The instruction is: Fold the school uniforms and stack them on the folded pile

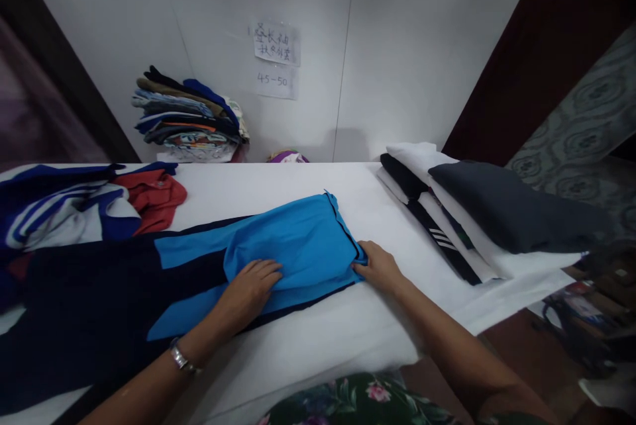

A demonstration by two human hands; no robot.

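A bright blue and navy jacket [293, 233] lies stretched lengthwise across the white table, its blue end folded into a flat panel with a dark-trimmed edge on the right. Palm down, my left hand [256, 286] rests on the blue cloth near the panel's left side, fingers extended. At the right end, my right hand [380, 266] grips the front corner of the dark-trimmed edge between thumb and fingers. The navy part of the jacket [89, 286] spreads to the left and runs out of view.
Folded clothes [189, 114] are stacked against the wall. Crumpled blue, white and red garments [154, 196] lie at the left. A pile of folded grey, black and white clothes [477, 206] sits on the right of the white table [348, 332]. Paper notes [275, 61] hang on the wall.
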